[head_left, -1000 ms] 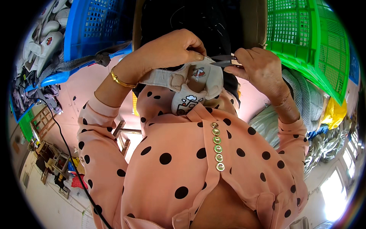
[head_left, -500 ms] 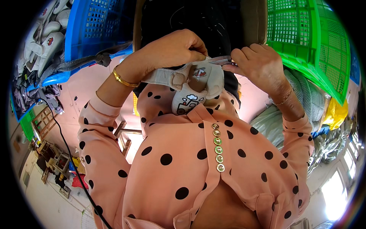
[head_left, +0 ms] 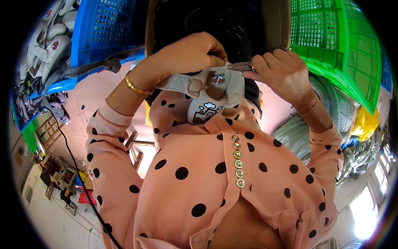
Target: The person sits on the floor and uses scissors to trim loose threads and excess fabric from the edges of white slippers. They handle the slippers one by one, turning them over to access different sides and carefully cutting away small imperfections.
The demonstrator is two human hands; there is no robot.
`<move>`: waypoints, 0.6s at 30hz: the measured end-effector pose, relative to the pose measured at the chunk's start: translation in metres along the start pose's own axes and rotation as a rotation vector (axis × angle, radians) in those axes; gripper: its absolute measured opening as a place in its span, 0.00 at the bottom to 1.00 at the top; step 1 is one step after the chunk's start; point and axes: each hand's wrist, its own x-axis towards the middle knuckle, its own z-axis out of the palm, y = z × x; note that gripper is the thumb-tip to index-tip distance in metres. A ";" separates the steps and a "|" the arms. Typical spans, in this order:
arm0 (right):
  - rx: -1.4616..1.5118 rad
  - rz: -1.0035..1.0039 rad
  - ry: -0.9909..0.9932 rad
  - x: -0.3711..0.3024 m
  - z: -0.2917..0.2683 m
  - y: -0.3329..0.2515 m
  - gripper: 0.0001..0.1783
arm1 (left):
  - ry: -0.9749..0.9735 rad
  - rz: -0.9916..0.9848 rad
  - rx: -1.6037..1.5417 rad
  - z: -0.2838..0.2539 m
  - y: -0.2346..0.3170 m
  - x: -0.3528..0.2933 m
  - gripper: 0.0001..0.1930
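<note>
Blue plastic mesh formed the crate (head_left: pixel 99 37) well out to the left of the grip, with pale shoe pieces (head_left: pixel 39 45) piled beside it at the far left edge. Nearer in, the left hand (head_left: pixel 188 54) was closed over the top of a small cream-coloured child's shoe upper (head_left: pixel 207 93), fingers curled down onto its upper edge and thumb tucked beneath; the grasp was firm and fully closed on the fabric. A gold bangle (head_left: pixel 134 86) sat on that wrist. The shoe upper hung directly below both hands, against the chest of the pink polka-dot blouse (head_left: pixel 215 182), its printed front panel facing the camera and a fastening strap lying across it toward the left hand. Immediately right of the shoe's top edge, a small metal snipping tool (head_left: pixel 240 65) pointed leftward, its tip at the fabric between the two hands. The right hand (head_left: pixel 280 70) was closed around that tool, fingers folded over it; whether the blades stood open or shut could not be told. Above the grip lay a dark opening of black material (head_left: pixel 215 20). Well to the right stood a green mesh crate (head_left: pixel 331 45).
</note>
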 end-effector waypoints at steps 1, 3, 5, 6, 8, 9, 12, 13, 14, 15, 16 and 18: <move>-0.005 -0.002 -0.004 0.000 0.000 0.000 0.19 | -0.001 -0.004 -0.002 0.000 0.001 0.000 0.13; -0.003 0.008 -0.029 0.000 0.000 0.000 0.20 | -0.003 -0.010 -0.007 -0.001 0.002 -0.001 0.13; 0.010 0.030 -0.068 -0.001 0.000 0.000 0.20 | -0.001 -0.010 0.006 0.000 0.001 0.000 0.13; 0.005 0.031 -0.083 0.000 -0.001 0.000 0.20 | 0.000 -0.010 0.012 0.000 0.000 0.000 0.13; -0.005 0.033 -0.114 0.003 -0.004 0.000 0.20 | 0.000 -0.010 0.011 0.001 0.001 0.000 0.13; -0.012 0.025 -0.111 0.004 -0.005 0.000 0.20 | -0.001 -0.009 0.011 0.001 0.001 0.001 0.13; -0.032 0.007 -0.100 0.006 -0.007 0.000 0.20 | -0.001 -0.012 -0.006 0.001 0.001 0.001 0.12; -0.038 0.005 -0.093 0.006 -0.006 -0.001 0.20 | 0.003 -0.017 -0.005 0.001 0.001 0.001 0.12; -0.045 0.002 -0.087 0.006 -0.006 -0.001 0.20 | 0.007 -0.022 -0.005 0.002 0.000 0.002 0.12; -0.051 0.002 -0.092 0.006 -0.006 -0.001 0.20 | 0.011 -0.028 -0.004 0.002 0.000 0.002 0.12; -0.058 0.001 -0.098 0.005 -0.006 -0.002 0.20 | 0.016 -0.031 -0.009 0.003 -0.001 0.002 0.12; -0.056 -0.005 -0.097 0.005 -0.005 -0.002 0.20 | 0.024 -0.038 -0.019 0.004 -0.001 0.002 0.12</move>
